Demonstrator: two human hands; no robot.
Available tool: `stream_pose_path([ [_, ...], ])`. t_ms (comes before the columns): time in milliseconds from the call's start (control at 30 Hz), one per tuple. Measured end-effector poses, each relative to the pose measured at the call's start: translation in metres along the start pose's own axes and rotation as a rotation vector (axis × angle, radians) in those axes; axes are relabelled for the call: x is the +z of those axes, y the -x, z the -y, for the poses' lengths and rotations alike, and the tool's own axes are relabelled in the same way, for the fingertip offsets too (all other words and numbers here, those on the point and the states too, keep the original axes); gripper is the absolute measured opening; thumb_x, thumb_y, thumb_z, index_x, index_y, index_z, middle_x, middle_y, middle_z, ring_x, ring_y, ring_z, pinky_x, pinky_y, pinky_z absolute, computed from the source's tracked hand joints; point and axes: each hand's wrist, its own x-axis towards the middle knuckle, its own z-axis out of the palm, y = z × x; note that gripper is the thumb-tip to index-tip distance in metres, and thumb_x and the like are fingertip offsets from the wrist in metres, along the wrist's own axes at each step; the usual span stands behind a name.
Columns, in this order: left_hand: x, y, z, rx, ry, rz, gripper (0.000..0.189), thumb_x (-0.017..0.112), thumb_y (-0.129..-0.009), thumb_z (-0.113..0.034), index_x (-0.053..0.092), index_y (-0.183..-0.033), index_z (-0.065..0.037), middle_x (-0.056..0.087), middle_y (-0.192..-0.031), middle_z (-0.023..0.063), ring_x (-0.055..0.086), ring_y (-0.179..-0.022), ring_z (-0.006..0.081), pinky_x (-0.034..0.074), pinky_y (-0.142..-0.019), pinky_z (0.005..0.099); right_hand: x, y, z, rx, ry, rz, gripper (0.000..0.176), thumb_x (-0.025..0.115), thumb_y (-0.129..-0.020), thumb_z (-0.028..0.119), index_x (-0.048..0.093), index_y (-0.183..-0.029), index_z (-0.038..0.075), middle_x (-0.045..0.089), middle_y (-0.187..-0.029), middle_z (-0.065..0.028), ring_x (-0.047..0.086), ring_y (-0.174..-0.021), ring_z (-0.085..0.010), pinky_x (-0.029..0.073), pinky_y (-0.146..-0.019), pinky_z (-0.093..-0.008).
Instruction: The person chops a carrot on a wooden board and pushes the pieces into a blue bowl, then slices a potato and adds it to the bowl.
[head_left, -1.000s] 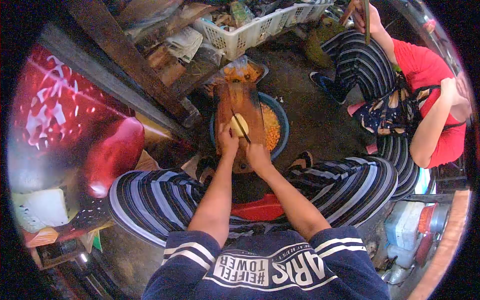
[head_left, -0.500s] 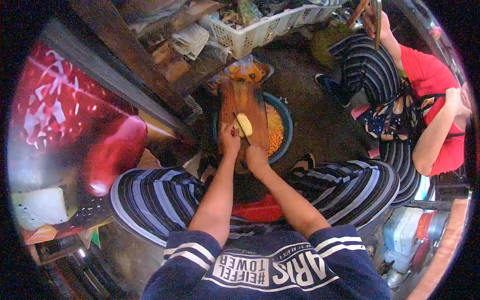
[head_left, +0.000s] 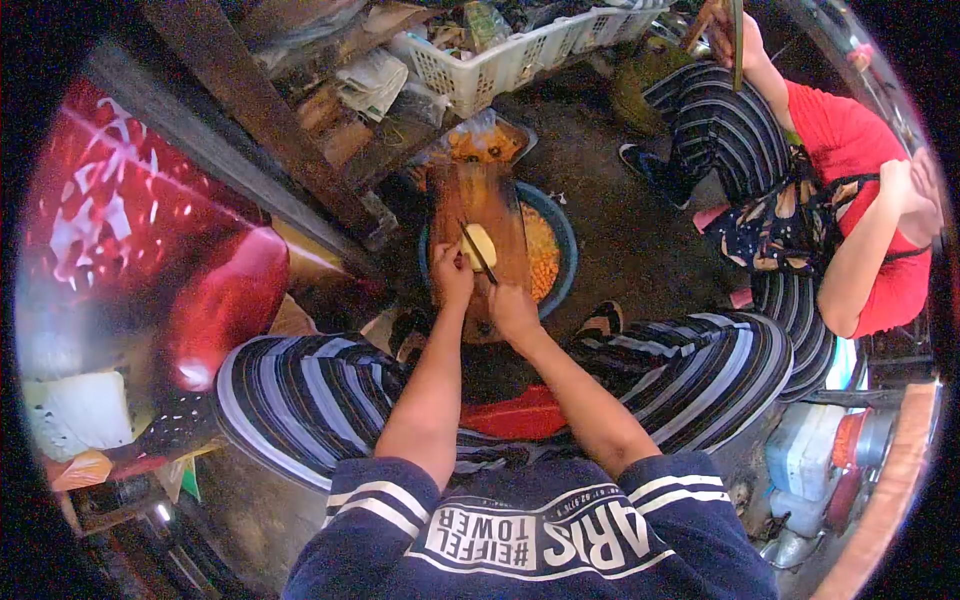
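Note:
A wooden cutting board lies across a round blue tub. On the board rests a pale yellow piece of food with a smooth, rounded shape; I cannot make out its kind. My left hand is at its near left side, fingers bent and pressing against it. My right hand is closed round the handle of a knife, whose blade slants up and left along the yellow piece. Small orange and yellow diced pieces lie in the tub, right of the board.
A bag with orange contents sits beyond the board. Behind it stands a white plastic basket. Wooden beams rise at the left. To the right sits another person in a red top, one hand raised with a long object.
The knife blade has shifted left over the yellow piece, and my right hand is slightly nearer my left. The whole view has moved a little.

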Motion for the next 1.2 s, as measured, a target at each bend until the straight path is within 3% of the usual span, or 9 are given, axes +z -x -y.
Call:
stream_pose_path([
  [200,0.004,0.000,0.011,-0.022,0.014,0.015,0.028,0.053,-0.071,0.000,0.058,-0.099,0.000,0.051,-0.091,0.0122,0.055,-0.073,0.0246,0.045,-0.066,0.0309,0.002,-0.004,0.004,0.101,-0.060,0.079,0.034,0.043,-0.084,0.023,0.059,-0.075,-0.005,0.058,-0.071,-0.0279,0.059,-0.070,-0.0406,0.048,-0.066,-0.0480],
  [300,0.009,0.001,0.018,-0.005,0.059,-0.013,0.028,0.054,-0.070,0.000,0.057,-0.098,0.000,0.052,-0.091,0.0126,0.055,-0.073,0.0261,0.045,-0.067,0.0314,0.002,-0.003,0.006,0.079,-0.101,-0.085,0.034,0.043,-0.084,0.023,0.060,-0.074,-0.005,0.058,-0.070,-0.0268,0.060,-0.069,-0.0404,0.048,-0.067,-0.0486],
  [400,0.009,-0.001,0.018,0.029,-0.039,-0.071,0.025,0.054,-0.070,0.001,0.057,-0.095,0.000,0.052,-0.090,0.0131,0.055,-0.073,0.0245,0.045,-0.066,0.0310,0.000,-0.003,0.005,0.098,-0.093,-0.047,0.035,0.043,-0.084,0.023,0.061,-0.072,-0.005,0.059,-0.070,-0.0261,0.060,-0.070,-0.0397,0.049,-0.067,-0.0472],
  [500,0.002,-0.001,0.004,-0.097,0.106,-0.044,0.021,0.056,-0.070,0.001,0.057,-0.092,-0.001,0.055,-0.087,0.0114,0.056,-0.071,0.0212,0.045,-0.063,0.0300,-0.001,-0.001,0.005,0.063,-0.013,0.027,0.034,0.043,-0.084,0.023,0.060,-0.074,-0.005,0.059,-0.073,-0.0256,0.060,-0.070,-0.0388,0.049,-0.066,-0.0465],
  [600,0.003,0.002,0.003,-0.179,0.225,-0.057,0.019,0.057,-0.071,0.001,0.057,-0.089,-0.001,0.057,-0.080,0.0092,0.056,-0.068,0.0180,0.045,-0.061,0.0289,-0.001,0.001,0.007,0.003,0.045,0.147,0.034,0.043,-0.084,0.022,0.060,-0.074,-0.005,0.059,-0.074,-0.0250,0.060,-0.068,-0.0386,0.050,-0.063,-0.0457],
  [867,0.003,0.000,0.006,-0.179,0.130,-0.026,0.018,0.058,-0.071,0.001,0.057,-0.088,-0.003,0.056,-0.070,0.0083,0.056,-0.065,0.0175,0.045,-0.060,0.0284,0.014,0.003,0.006,-0.082,0.130,0.034,0.017,0.047,-0.075,0.008,0.061,-0.073,-0.002,0.061,-0.073,-0.0207,0.062,-0.070,-0.0345,0.050,-0.061,-0.0438],
  [1000,0.017,-0.006,0.030,-0.120,0.225,-0.049,0.017,0.057,-0.072,0.001,0.057,-0.088,-0.003,0.055,-0.071,0.0065,0.054,-0.064,0.0162,0.045,-0.060,0.0276,0.026,-0.010,0.005,-0.017,0.102,0.011,0.015,0.048,-0.075,0.006,0.060,-0.074,-0.001,0.061,-0.073,-0.0206,0.062,-0.069,-0.0352,0.050,-0.060,-0.0436],
  [1067,0.015,0.001,0.022,-0.247,0.293,-0.001,0.016,0.057,-0.073,0.001,0.057,-0.089,-0.003,0.055,-0.073,0.0050,0.053,-0.065,0.0142,0.045,-0.060,0.0266,0.035,-0.006,-0.004,-0.011,0.101,0.009,0.015,0.047,-0.075,0.006,0.060,-0.073,-0.001,0.061,-0.073,-0.0208,0.062,-0.070,-0.0358,0.050,-0.061,-0.0443],
  [1200,0.019,0.000,0.029,-0.259,0.368,0.013,0.019,0.057,-0.073,0.002,0.056,-0.091,-0.003,0.054,-0.073,0.0039,0.052,-0.067,0.0119,0.044,-0.060,0.0239,0.030,-0.004,-0.003,-0.049,0.079,0.029,0.015,0.047,-0.075,0.006,0.060,-0.072,-0.001,0.061,-0.073,-0.0211,0.062,-0.071,-0.0362,0.050,-0.061,-0.0440],
])
